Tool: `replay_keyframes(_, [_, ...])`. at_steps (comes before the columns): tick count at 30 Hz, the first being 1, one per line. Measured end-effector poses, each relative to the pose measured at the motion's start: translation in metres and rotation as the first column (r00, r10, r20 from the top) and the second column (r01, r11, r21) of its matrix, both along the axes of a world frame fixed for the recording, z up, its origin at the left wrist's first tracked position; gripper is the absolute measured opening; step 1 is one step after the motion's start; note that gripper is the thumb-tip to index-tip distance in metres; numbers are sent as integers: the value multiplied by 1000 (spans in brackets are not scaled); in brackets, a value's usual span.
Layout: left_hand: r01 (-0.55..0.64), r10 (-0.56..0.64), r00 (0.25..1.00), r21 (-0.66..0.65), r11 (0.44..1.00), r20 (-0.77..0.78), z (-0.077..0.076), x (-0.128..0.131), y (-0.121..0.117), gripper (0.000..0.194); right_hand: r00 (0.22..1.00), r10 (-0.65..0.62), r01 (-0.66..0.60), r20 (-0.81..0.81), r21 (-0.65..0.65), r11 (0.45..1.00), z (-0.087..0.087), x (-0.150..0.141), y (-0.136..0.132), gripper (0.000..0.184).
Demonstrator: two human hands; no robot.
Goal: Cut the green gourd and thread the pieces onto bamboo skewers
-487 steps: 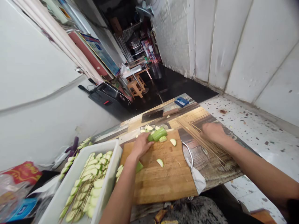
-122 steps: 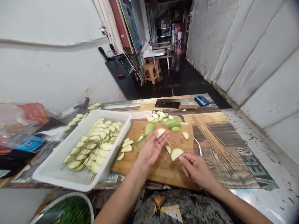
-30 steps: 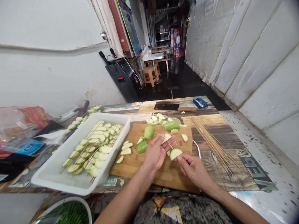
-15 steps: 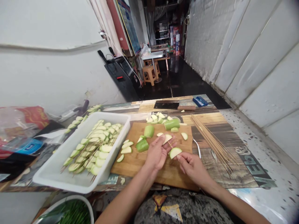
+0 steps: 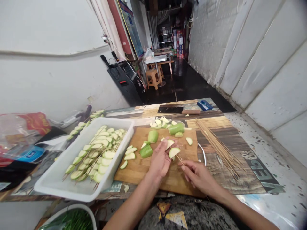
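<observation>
My right hand (image 5: 196, 173) pinches the lower end of a thin wooden skewer (image 5: 179, 159) above the cutting board (image 5: 136, 166). Threaded on that skewer is a half-round zucchini slice (image 5: 174, 152) with a green rind. Just beyond it, the thumb and fingers of my left hand (image 5: 159, 158) grip another slice (image 5: 169, 143), also on the line of the skewer. Zucchini chunks (image 5: 146, 151) and loose slices (image 5: 130, 156) lie on the board around my hands.
Left of the board stands a white plastic tub (image 5: 69, 193) with several loaded zucchini skewers. Bare skewers (image 5: 218, 148) lie in a bundle at the right. A cleaver (image 5: 170, 109) and a blue box (image 5: 204, 105) rest at the far edge. Below left is a bowl of greens (image 5: 78, 220).
The nearer slice has moved up the skewer, away from my right fingers and towards my left hand. My right hand now grips the skewer below it.
</observation>
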State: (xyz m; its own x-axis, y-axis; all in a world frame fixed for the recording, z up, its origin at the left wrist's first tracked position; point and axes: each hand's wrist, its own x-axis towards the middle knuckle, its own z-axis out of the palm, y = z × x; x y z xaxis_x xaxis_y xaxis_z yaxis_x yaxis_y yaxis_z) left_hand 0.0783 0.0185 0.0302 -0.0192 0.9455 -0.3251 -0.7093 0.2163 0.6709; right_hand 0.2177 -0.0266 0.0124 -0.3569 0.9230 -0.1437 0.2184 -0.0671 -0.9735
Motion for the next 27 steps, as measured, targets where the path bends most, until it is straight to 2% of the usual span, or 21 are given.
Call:
replay_keyframes(2, [12, -12, 1000, -8, 1000, 1, 0, 1, -4, 19, 1000, -23, 23, 2, 35, 999, -2, 2, -4, 26])
replay_keyframes(5, [103, -102, 995, -45, 994, 21, 0, 7, -14, 18, 997, -75, 75, -2, 85, 994, -1, 3, -7, 27])
replay_keyframes(8, [167, -163, 985, -78, 983, 46, -1, 14, -20, 21, 998, -61, 62, -8, 82, 995, 1, 1, -8, 29])
replay_keyframes(12, [125, -119, 991, -98, 987, 69, -3, 17, -21, 20, 998, -49, 50, -30, 38, 998, 0, -1, -10, 31])
replay_keyframes(20, [182, -179, 983, -64, 981, 47, -4, 28, -30, 18, 993, -114, 116, -26, 92, 989, -4, -2, -10, 29])
replay_keyframes(22, [184, -182, 982, -54, 981, 48, -3, 28, -31, 22, 992, -124, 126, -31, 90, 988, -4, -1, -9, 29])
replay_keyframes(25, [118, -116, 991, -42, 992, 62, 2, 21, -24, 32, 992, -122, 125, -44, 64, 990, -3, 2, -10, 29])
replay_keyframes(27, [51, -50, 997, -22, 998, 60, 6, 12, -17, 32, 993, -104, 107, -50, 51, 993, -3, 3, -11, 29])
